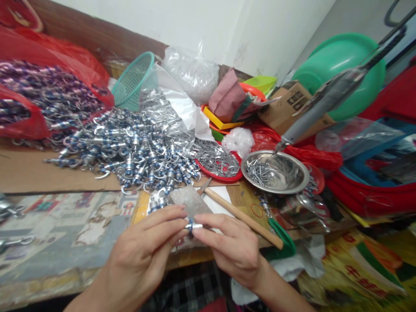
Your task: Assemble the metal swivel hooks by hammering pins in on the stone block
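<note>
My left hand (149,242) and my right hand (229,242) meet at the bench's front edge. Between their fingertips they pinch a small silver metal fitting with a blue band (191,226), partly hidden by the fingers. Just behind it lies a grey metal block (190,200). A wooden-handled tool (245,216) with a thin metal head slants beside the block, close to my right hand. Beyond my left hand spreads a large heap of silver hook fittings with blue bands (139,149).
Red bags of purple-banded fittings (39,95) stand at the left. A red tray (224,175) of small metal parts and a steel bowl (276,188) of pins sit right of centre. Over the bowl hangs a grey power screwdriver (325,106). A green basket (133,82) leans behind.
</note>
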A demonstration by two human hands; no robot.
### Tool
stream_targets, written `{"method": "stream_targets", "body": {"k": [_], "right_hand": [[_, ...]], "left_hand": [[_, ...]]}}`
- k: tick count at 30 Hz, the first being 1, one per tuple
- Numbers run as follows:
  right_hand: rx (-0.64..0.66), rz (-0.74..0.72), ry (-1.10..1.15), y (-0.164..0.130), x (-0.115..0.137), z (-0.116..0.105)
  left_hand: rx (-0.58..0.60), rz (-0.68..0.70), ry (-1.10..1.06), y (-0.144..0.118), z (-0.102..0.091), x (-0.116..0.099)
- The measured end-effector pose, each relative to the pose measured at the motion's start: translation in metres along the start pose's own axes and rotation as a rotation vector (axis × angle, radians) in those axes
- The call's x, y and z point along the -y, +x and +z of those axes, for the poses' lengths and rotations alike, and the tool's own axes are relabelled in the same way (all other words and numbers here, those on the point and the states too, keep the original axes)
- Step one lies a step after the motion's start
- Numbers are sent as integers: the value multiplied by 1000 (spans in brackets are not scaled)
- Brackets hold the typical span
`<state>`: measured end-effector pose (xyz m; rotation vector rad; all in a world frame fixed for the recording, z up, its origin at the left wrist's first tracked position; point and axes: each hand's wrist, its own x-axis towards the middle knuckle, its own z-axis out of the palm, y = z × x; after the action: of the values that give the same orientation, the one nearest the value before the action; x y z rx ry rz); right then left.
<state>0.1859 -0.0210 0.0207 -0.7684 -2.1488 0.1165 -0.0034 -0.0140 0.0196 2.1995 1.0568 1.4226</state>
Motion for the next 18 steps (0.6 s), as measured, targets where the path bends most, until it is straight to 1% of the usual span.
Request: {"method": "stream_targets", "body": {"k": [2,4,5,7,8,10,12,14,15,17,18], "right_hand": [[6,65,72,0,3,2],[-14,138,165,1,6,5],[-32,176,210,2,7,7],[-75,257,279,3,9,12],[-94,301,302,3,10,15],[-117,390,337,3,13,20],[-123,471,352,1,15,24],[-103,537,362,0,16,25],[-63,562,376,0,13,24],[52,575,382,5,-1,20],[82,569,332,8,-14,17]], "left_hand": [[30,-44,-26,-1,-2,1],[66,-136,-79,-1,-3,2],[93,-200,-117,-1,-2,3],[121,-374,-206,-2,1,5],[110,-474,-246,-4,4,6],[40,-661,-322,-9,11,9],[-20,-777,-440,-15,16,10],[-27,-820,-580,-20,19,12],[-12,-824,-635,-22,20,13],[22,-830,-670,-23,21,17],[44,-834,-667,-22,20,19]]}}
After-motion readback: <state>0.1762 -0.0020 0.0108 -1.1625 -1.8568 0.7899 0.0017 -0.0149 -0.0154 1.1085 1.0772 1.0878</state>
